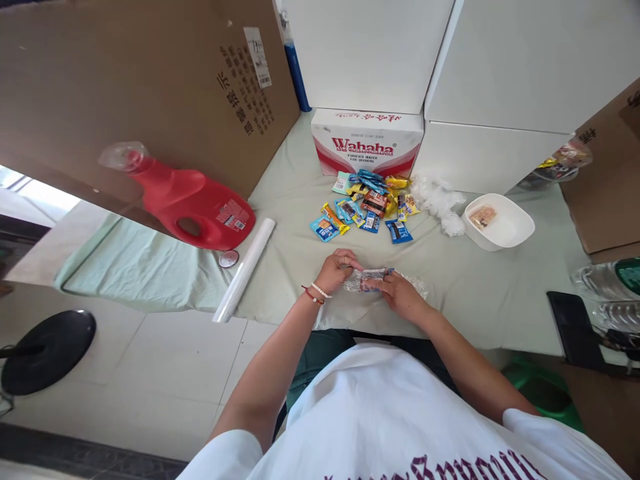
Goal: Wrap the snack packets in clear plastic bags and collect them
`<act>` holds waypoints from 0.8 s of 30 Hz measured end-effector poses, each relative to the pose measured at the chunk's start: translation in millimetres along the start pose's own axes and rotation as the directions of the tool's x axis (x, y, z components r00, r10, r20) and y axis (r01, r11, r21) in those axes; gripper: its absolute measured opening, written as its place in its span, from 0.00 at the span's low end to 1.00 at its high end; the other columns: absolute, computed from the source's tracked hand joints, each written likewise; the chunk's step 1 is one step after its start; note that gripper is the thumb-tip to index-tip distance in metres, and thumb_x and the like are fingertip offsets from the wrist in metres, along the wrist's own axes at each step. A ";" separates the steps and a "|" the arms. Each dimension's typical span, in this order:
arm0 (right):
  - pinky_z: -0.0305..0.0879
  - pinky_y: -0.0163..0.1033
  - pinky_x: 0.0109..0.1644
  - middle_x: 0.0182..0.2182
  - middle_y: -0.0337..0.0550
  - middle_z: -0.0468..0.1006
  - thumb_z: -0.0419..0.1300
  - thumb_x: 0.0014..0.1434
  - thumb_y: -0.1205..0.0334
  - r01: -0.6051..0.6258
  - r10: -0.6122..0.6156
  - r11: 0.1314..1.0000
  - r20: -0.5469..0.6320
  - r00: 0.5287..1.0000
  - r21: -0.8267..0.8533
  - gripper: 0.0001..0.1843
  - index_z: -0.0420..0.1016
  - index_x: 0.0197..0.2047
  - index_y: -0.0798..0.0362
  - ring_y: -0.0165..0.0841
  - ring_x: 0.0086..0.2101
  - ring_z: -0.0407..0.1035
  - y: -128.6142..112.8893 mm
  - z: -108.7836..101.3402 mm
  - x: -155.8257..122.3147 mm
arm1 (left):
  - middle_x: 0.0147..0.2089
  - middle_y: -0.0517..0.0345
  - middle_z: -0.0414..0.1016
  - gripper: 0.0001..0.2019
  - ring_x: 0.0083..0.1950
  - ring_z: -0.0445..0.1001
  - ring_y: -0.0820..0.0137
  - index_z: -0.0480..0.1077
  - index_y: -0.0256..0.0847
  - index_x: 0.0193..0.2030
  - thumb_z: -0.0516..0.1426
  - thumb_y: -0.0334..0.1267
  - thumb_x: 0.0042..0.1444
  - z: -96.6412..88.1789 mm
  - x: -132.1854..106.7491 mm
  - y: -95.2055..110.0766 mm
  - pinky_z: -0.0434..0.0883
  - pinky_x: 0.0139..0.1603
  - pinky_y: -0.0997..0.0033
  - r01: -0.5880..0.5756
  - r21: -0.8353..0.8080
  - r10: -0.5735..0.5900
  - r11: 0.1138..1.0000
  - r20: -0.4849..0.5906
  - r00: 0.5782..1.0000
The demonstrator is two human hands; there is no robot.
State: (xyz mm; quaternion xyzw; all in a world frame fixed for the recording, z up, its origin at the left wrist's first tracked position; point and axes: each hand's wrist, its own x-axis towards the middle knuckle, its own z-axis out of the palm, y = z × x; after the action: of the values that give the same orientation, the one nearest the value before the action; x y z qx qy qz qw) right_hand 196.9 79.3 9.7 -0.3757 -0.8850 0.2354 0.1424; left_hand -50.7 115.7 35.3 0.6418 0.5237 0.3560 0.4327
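Observation:
Near the front edge of the cloth-covered table, a small snack packet [371, 284] lies on or inside clear bubble wrap [416, 283]. My left hand [334, 275] is closed at the wrap's left end, its fingers pinching the film. From the right, my right hand [404, 297] presses its fingers onto the packet and wrap, partly covering both. Just beyond my hands is a loose pile of small wrapped snacks [374, 202] in blue, yellow, red and green. Right of the pile sit crumpled clear bubble wrap pieces [439, 200] and a white plastic bowl [507, 223] with one packet [483, 217] inside.
A Wahaha carton [367, 143] stands behind the snacks, against white cabinets [370, 53]. On the left are a red jug [200, 200], a roll of clear film [245, 270] and a large cardboard box [150, 80]. Water bottles [607, 279] and a black phone [574, 330] lie right.

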 end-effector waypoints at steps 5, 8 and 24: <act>0.67 0.42 0.49 0.36 0.45 0.77 0.53 0.67 0.75 0.001 0.000 0.999 -0.024 1.000 0.048 0.28 0.78 0.64 0.44 0.38 0.40 0.66 1.7 1.4 -1.7 | 0.24 0.56 0.69 0.10 0.40 0.74 0.62 0.69 0.45 0.14 0.54 0.30 0.41 -22.0 -27.4 -22.0 0.73 0.54 0.57 0.099 0.059 -0.093 0.993 -0.102 0.990; 0.68 0.43 0.49 0.34 0.45 0.76 0.52 0.68 0.73 -0.011 0.014 0.998 -0.040 0.999 0.065 0.28 0.78 0.64 0.42 0.38 0.39 0.66 3.9 5.2 -1.9 | 0.27 0.55 0.70 0.11 0.37 0.72 0.64 0.69 0.44 0.18 0.53 0.33 0.48 -24.2 -40.2 -34.8 0.74 0.47 0.59 0.201 0.083 -0.176 0.976 -0.242 0.954; 0.66 0.44 0.50 0.34 0.45 0.76 0.52 0.66 0.74 -0.030 0.032 0.996 -0.016 0.999 0.080 0.25 0.81 0.59 0.46 0.39 0.39 0.65 -0.4 7.1 2.4 | 0.30 0.62 0.72 0.03 0.33 0.72 0.68 0.70 0.44 0.34 0.59 0.37 0.58 47.8 -41.3 26.0 0.71 0.39 0.67 0.247 0.265 -0.176 0.932 -0.264 0.948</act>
State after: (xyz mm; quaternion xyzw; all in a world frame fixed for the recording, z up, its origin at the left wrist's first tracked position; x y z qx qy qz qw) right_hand 192.0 78.6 4.1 -0.3854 -0.8677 0.2692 0.1611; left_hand -6.0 64.5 41.4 0.5915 0.6851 0.2984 0.3027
